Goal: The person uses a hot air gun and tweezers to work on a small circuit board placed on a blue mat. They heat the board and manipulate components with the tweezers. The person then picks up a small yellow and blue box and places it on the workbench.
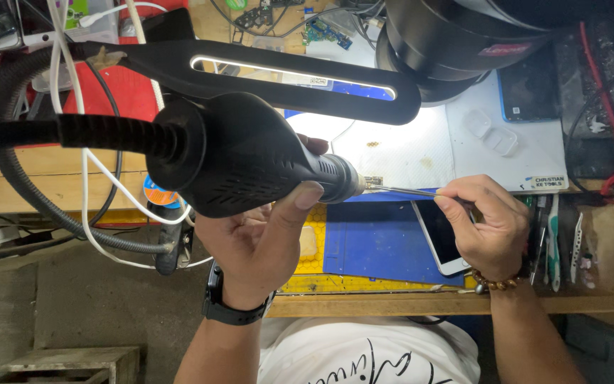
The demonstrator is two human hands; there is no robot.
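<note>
A: State the position of each hand.

B: The left hand (261, 238) is closed around the black hot-air gun (243, 156), thumb along its side. The nozzle points down at a small circuit board (373, 182) on the lit white mat (406, 153). The right hand (488, 224) pinches a pair of tweezers (401, 190) between thumb and fingers; the tips lie at the board's edge, just beside the nozzle.

A: Why does the tool approach from the side?

B: In my judgement, this keeps the fingers clear of the hot stream while the tips steady the part.

A: And the lamp?

B: The flat lamp head (286, 78) hangs directly over the board, so light falls on the work spot.

A: Nearby items?

B: A white phone (440, 238) lies face up on the blue mat (371, 245), under the right hand. Spare hand tools (556, 238) stand along the bench's right edge, within reach.
</note>
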